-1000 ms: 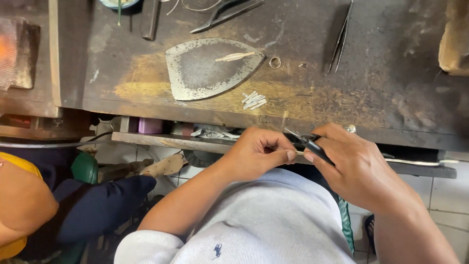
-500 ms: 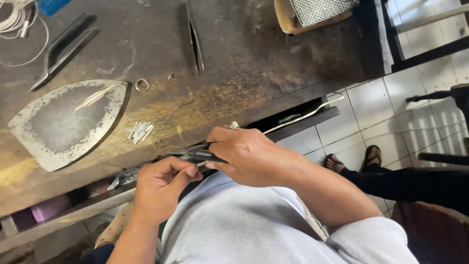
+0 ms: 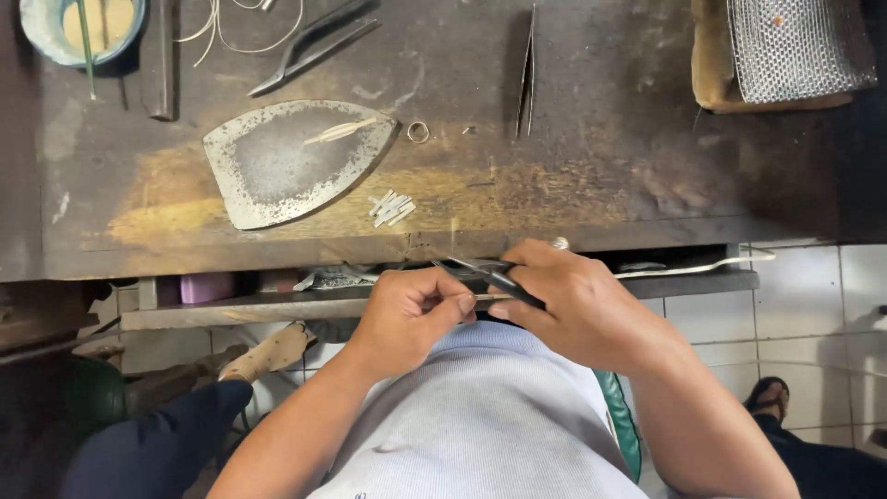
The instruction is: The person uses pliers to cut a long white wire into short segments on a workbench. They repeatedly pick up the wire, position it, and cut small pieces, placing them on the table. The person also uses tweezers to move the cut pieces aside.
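My right hand (image 3: 580, 305) grips dark-handled pliers (image 3: 490, 275) just below the front edge of a worn wooden workbench (image 3: 573, 176). The plier jaws point left toward my left hand (image 3: 407, 312), whose fingertips pinch a thin pale wire piece (image 3: 482, 297) that reaches toward the pliers. Both hands sit close together above my lap, in front of a shelf under the bench. On the bench top lie a flat iron-shaped metal plate (image 3: 286, 162) with a small pale leaf-shaped piece on it, several short wire bits (image 3: 393, 208) and a small ring (image 3: 419, 131).
Tweezers (image 3: 527, 69), black pliers (image 3: 309, 46), loose wire and a bowl (image 3: 81, 26) lie at the bench's back. A mesh-covered block (image 3: 785, 51) stands at the back right. Tiled floor and a sandalled foot (image 3: 769, 399) show at the right.
The view has swung, so the bench now lies level and centred. My hands stay together with the pliers and wire, in much the same grip.
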